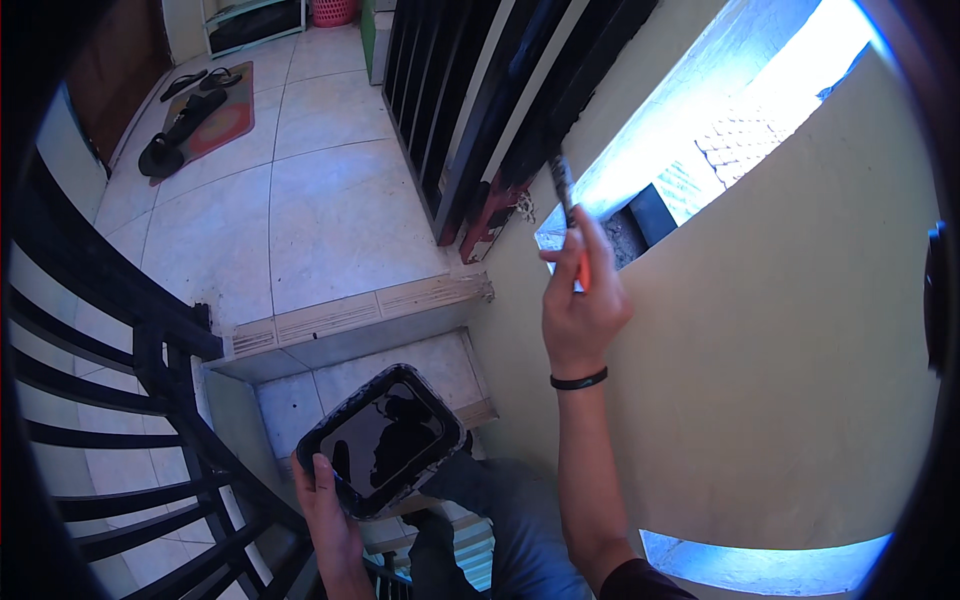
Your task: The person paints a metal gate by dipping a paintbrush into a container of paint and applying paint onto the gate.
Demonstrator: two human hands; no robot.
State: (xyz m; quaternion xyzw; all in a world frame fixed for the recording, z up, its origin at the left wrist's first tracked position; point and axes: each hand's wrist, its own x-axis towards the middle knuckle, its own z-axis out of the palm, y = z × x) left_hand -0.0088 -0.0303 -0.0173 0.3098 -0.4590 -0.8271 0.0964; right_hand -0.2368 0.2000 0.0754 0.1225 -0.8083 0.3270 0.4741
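Note:
My left hand [328,520] grips the near left edge of a black rectangular paint tray [385,440], its thumb over the rim. Dark, glossy paint lies in the tray. Raised at the right, my right hand [585,290] is closed around the orange handle of a paintbrush [566,195]. The brush's dark tip points up at the black metal gate [500,130] beside the wall; whether it touches the bars I cannot tell. Low on the gate's post, a reddish patch [490,220] shows among the black.
A black metal railing [150,400] curves along the left. Below me are tiled steps [370,300]. Sandals [190,120] lie on a colourful mat [225,120] on the landing. A bright wall opening [690,150] is beside my right hand. A pink basket [334,12] stands at the back.

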